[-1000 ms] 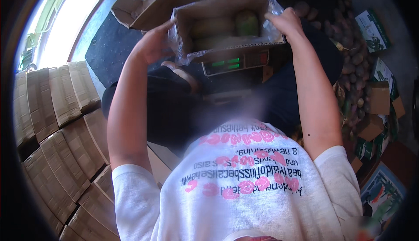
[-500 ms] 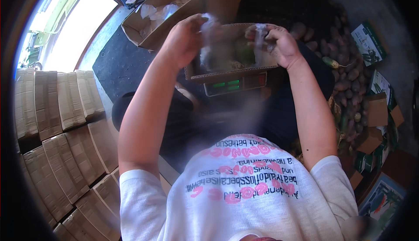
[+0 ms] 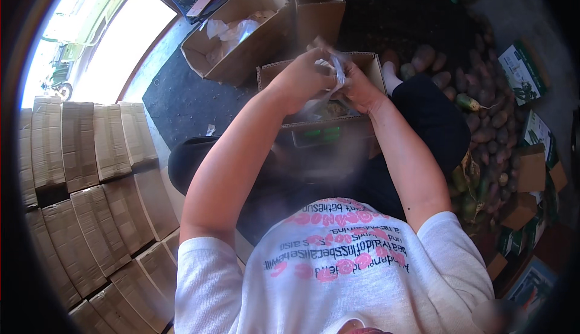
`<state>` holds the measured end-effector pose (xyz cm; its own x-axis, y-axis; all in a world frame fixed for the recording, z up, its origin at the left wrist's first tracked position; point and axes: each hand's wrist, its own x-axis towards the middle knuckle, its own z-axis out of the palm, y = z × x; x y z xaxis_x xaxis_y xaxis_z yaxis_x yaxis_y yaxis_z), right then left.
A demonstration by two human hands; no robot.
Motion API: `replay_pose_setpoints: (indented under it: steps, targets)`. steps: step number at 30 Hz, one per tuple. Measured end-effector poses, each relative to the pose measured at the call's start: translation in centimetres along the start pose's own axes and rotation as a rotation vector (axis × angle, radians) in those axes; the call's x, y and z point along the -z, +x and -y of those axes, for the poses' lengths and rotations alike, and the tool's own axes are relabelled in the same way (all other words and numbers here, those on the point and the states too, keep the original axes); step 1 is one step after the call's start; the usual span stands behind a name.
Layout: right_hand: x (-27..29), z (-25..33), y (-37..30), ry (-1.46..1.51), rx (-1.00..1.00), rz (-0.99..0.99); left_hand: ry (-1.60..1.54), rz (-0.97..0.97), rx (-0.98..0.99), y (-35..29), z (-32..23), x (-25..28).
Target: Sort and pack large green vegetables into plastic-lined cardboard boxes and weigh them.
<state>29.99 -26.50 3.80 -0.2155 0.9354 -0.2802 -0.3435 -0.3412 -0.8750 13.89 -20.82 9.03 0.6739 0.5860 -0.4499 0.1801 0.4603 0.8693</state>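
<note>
Both my hands are together over an open cardboard box [image 3: 378, 71], gathering the top of a clear plastic bag [image 3: 339, 75]. My left hand [image 3: 302, 80] is closed on the bunched plastic, its fingertips partly blurred. My right hand [image 3: 360, 88] pinches the same plastic from the other side. Lower down, the bag spreads inside the box; its contents are mostly hidden by plastic and hands. Under the box stands a scale [image 3: 320, 136] with a lit green display, in front of my folded legs.
Behind it on the left is a long cardboard box [image 3: 241, 56] with crumpled plastic inside, beside another open box [image 3: 317, 4]. Stacked closed cartons [image 3: 112, 213] fill the left side. A heap of reddish and green root vegetables [image 3: 483, 116] lies at right, near printed cartons [image 3: 522, 71].
My hands, apart at the two sides of the plastic bag before, have come together and bunched its top. The view has shifted slightly.
</note>
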Motion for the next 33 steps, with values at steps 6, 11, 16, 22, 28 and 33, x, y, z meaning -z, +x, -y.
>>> replay_pose_setpoints:
  steps: [6, 11, 16, 22, 28, 33]
  targets:
    - [4.3, 0.0, -0.4, -0.254, -0.137, -0.020, 0.377, -0.343, 0.106, 1.6, 2.9, 3.3]
    - [5.6, -2.4, 1.2, 0.637, -0.401, -0.734, -0.225, -0.351, 0.423, 2.6, 7.2, 3.5]
    - [4.0, -5.2, 4.4, 0.704, -0.120, -1.140, -1.184, -0.797, 0.240, 7.1, 13.7, 5.4]
    - [4.9, -5.6, 3.8, 0.359, -0.222, -1.373, -1.261, -0.930, 0.264, 8.0, 12.9, 5.3]
    - [2.9, -3.8, 0.4, 1.042, 0.121, -0.743, -1.297, -0.840, 0.352, 4.8, 9.6, 4.9]
    - [2.7, -4.1, 1.0, 1.053, 0.098, -1.014, -1.653, -0.796, 0.032, 5.4, 11.4, 4.4]
